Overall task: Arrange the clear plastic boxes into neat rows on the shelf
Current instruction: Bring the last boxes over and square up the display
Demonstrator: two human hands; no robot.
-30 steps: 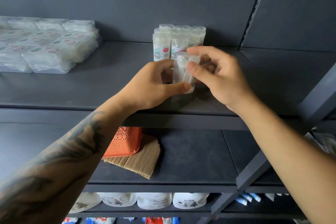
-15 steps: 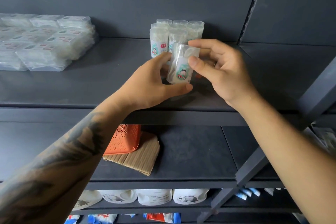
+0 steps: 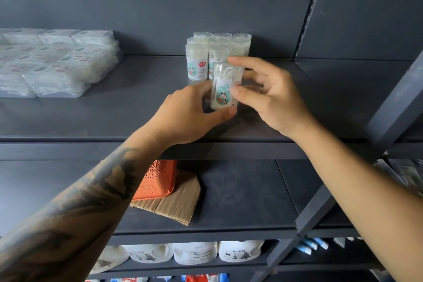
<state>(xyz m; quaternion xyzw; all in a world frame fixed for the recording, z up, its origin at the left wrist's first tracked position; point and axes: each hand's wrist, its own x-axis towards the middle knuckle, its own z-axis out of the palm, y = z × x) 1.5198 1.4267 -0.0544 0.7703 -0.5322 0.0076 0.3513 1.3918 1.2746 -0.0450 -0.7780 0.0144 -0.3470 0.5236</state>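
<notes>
Dark grey shelves (image 3: 91, 119) stand against a dark grey wall. Both hands hold one clear plastic box (image 3: 225, 86) with a cartoon label just above the top shelf, near its front edge. It stands almost upright. The left hand (image 3: 194, 114) curls around its left side and bottom, thumb under it. The right hand (image 3: 272, 96) pinches its right side with thumb and first finger. Right behind it, more clear boxes (image 3: 217, 55) stand close together in rows at the back. Flat clear packs (image 3: 57, 62) lie stacked at the far left. On the shelf below sit an orange basket (image 3: 158, 181) and a piece of cardboard (image 3: 176, 204). White jugs (image 3: 194, 252) stand lower down.
</notes>
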